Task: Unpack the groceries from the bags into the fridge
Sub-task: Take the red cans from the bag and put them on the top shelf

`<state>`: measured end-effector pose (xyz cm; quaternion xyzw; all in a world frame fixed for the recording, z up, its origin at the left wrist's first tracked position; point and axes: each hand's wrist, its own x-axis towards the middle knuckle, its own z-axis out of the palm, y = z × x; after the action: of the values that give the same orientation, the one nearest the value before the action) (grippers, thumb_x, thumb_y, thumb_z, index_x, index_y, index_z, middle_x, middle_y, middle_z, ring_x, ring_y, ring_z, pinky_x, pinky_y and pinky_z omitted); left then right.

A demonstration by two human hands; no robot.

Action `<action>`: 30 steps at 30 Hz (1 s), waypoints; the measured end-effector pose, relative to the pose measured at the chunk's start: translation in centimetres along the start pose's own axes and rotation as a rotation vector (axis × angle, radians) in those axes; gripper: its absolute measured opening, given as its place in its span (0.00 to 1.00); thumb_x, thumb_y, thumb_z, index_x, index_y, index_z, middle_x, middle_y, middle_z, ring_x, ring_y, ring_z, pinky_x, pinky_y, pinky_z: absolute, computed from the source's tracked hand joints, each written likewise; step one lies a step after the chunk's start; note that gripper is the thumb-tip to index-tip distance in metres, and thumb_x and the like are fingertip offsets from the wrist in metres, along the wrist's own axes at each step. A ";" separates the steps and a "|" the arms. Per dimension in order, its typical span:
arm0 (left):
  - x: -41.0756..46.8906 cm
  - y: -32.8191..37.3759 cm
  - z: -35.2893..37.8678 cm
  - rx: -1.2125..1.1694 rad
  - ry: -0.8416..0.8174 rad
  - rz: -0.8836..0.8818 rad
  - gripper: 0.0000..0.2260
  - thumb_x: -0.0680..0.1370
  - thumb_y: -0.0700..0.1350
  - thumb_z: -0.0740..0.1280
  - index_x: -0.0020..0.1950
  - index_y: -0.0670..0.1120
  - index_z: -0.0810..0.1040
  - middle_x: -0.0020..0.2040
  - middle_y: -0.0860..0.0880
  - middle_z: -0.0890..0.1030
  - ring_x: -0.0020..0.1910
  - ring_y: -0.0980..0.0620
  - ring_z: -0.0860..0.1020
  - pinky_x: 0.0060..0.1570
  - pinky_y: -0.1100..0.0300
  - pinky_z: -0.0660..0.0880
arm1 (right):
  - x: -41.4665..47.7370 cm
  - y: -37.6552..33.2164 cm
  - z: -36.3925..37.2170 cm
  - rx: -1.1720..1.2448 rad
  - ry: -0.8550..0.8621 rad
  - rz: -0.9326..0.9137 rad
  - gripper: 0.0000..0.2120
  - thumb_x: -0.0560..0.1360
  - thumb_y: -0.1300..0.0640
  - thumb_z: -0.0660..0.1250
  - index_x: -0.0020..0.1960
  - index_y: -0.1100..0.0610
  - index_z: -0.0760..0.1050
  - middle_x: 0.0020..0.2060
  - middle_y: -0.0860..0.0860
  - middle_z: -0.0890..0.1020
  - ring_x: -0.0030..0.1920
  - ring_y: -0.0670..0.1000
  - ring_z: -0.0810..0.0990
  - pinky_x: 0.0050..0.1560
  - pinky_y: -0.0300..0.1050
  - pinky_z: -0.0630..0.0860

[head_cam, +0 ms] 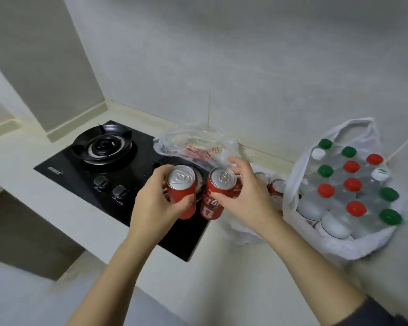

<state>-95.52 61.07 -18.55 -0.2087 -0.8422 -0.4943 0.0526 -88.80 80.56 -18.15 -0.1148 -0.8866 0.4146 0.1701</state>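
2 red cans are held side by side at the middle of the view, above the 3 o'clock edge of the black hob (80, 170). The first can (183, 196) is clamped in the left hand (156, 205), with fingers and thumb curled round its wall. The second can (216, 203) is clamped the same way in the right hand (245, 198). Both long axes are kept near upright, and the silver tops with their pull tabs are turned up toward the camera. The first can's top is leaned slightly toward 11 o'clock and the second's toward 1 o'clock, so the bases lie closer together than the tops.

At 12 o'clock of the cans a clear bag (193, 147) with red print is seen, slumped open on the surface (245, 278). Further cans (277, 187) are partly seen inside it at 3 o'clock of the right hand. Farther toward 3 o'clock a white bag (292, 184) is stood open. It is packed with upright bottles (335, 222) whose caps are red, green and white.
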 end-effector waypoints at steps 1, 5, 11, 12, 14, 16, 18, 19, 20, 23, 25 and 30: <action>-1.0 -1.2 -0.4 0.024 0.003 -0.020 0.27 0.67 0.47 0.78 0.60 0.60 0.70 0.53 0.63 0.79 0.53 0.65 0.77 0.50 0.65 0.75 | -0.7 0.3 1.1 0.005 -0.018 0.003 0.37 0.67 0.48 0.78 0.70 0.41 0.62 0.57 0.39 0.76 0.59 0.45 0.76 0.58 0.44 0.74; -5.1 -6.5 -1.3 0.062 -0.023 -0.143 0.26 0.66 0.47 0.77 0.58 0.63 0.69 0.51 0.65 0.78 0.51 0.66 0.77 0.49 0.62 0.77 | -3.4 2.3 5.4 -0.021 -0.067 0.057 0.38 0.67 0.48 0.77 0.71 0.43 0.62 0.63 0.46 0.76 0.62 0.49 0.77 0.59 0.52 0.77; -8.5 -12.0 -1.4 0.050 -0.110 -0.260 0.26 0.67 0.46 0.78 0.58 0.60 0.70 0.51 0.66 0.77 0.53 0.65 0.76 0.50 0.61 0.77 | -6.7 4.4 8.6 -0.109 -0.103 0.188 0.37 0.70 0.51 0.75 0.74 0.49 0.62 0.68 0.47 0.73 0.67 0.48 0.72 0.58 0.34 0.65; -8.8 -12.5 -1.3 0.043 -0.124 -0.264 0.25 0.67 0.46 0.78 0.57 0.60 0.70 0.51 0.66 0.77 0.53 0.66 0.76 0.49 0.62 0.77 | -7.1 4.5 8.8 -0.110 -0.097 0.198 0.37 0.70 0.52 0.75 0.74 0.50 0.62 0.68 0.48 0.73 0.67 0.48 0.72 0.58 0.32 0.63; -9.2 -13.3 -1.2 0.033 -0.132 -0.263 0.26 0.67 0.46 0.78 0.57 0.61 0.69 0.52 0.66 0.76 0.54 0.66 0.75 0.49 0.63 0.77 | -7.7 4.9 9.4 -0.110 -0.075 0.222 0.36 0.70 0.54 0.76 0.74 0.52 0.63 0.68 0.49 0.74 0.66 0.48 0.72 0.56 0.29 0.61; -9.4 -13.6 -1.1 0.025 -0.125 -0.254 0.26 0.67 0.46 0.78 0.58 0.62 0.68 0.52 0.66 0.76 0.54 0.65 0.75 0.50 0.62 0.77 | -8.2 5.0 9.7 -0.115 -0.050 0.241 0.36 0.70 0.55 0.76 0.74 0.52 0.64 0.67 0.49 0.74 0.66 0.49 0.72 0.56 0.30 0.62; -9.4 -13.8 -1.0 0.020 -0.128 -0.239 0.27 0.67 0.46 0.78 0.58 0.63 0.68 0.53 0.67 0.76 0.53 0.65 0.76 0.50 0.62 0.77 | -8.4 5.1 9.8 -0.121 -0.023 0.250 0.36 0.70 0.56 0.76 0.73 0.53 0.65 0.68 0.49 0.74 0.67 0.50 0.72 0.57 0.31 0.63; -9.3 -13.8 -1.0 0.017 -0.131 -0.233 0.27 0.67 0.46 0.78 0.57 0.64 0.68 0.52 0.67 0.76 0.53 0.66 0.75 0.50 0.63 0.76 | -8.5 5.2 9.8 -0.121 -0.016 0.256 0.36 0.70 0.56 0.76 0.73 0.53 0.65 0.68 0.50 0.73 0.68 0.50 0.72 0.57 0.31 0.63; -9.3 -13.8 -0.9 0.013 -0.131 -0.230 0.27 0.67 0.46 0.78 0.57 0.65 0.67 0.52 0.68 0.76 0.54 0.67 0.75 0.49 0.64 0.75 | -8.5 5.2 9.8 -0.118 -0.009 0.256 0.36 0.70 0.56 0.76 0.73 0.53 0.65 0.69 0.50 0.73 0.68 0.50 0.71 0.57 0.30 0.63; -9.4 -14.2 -0.9 -0.005 -0.128 -0.235 0.28 0.67 0.46 0.78 0.58 0.64 0.67 0.53 0.68 0.75 0.54 0.68 0.74 0.50 0.65 0.75 | -8.7 5.4 10.0 -0.100 0.003 0.265 0.36 0.69 0.57 0.76 0.73 0.52 0.65 0.69 0.49 0.72 0.68 0.49 0.70 0.57 0.32 0.64; -9.5 -14.6 -1.0 -0.011 -0.127 -0.238 0.28 0.67 0.46 0.78 0.60 0.62 0.68 0.54 0.67 0.75 0.55 0.68 0.74 0.50 0.65 0.75 | -9.0 5.6 10.3 -0.072 0.019 0.280 0.36 0.69 0.56 0.77 0.73 0.51 0.65 0.69 0.48 0.72 0.67 0.49 0.71 0.59 0.37 0.69; -9.9 -15.2 -1.0 -0.026 -0.135 -0.248 0.28 0.67 0.49 0.78 0.62 0.59 0.69 0.57 0.65 0.75 0.55 0.68 0.74 0.52 0.62 0.77 | -9.4 6.8 10.9 0.016 0.035 0.323 0.36 0.67 0.52 0.77 0.72 0.46 0.65 0.68 0.45 0.73 0.67 0.48 0.74 0.61 0.54 0.77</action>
<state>-92.81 50.82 -33.31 -0.1365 -0.8567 -0.4927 -0.0682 -84.07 73.99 -31.92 -0.2615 -0.8503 0.4414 0.1176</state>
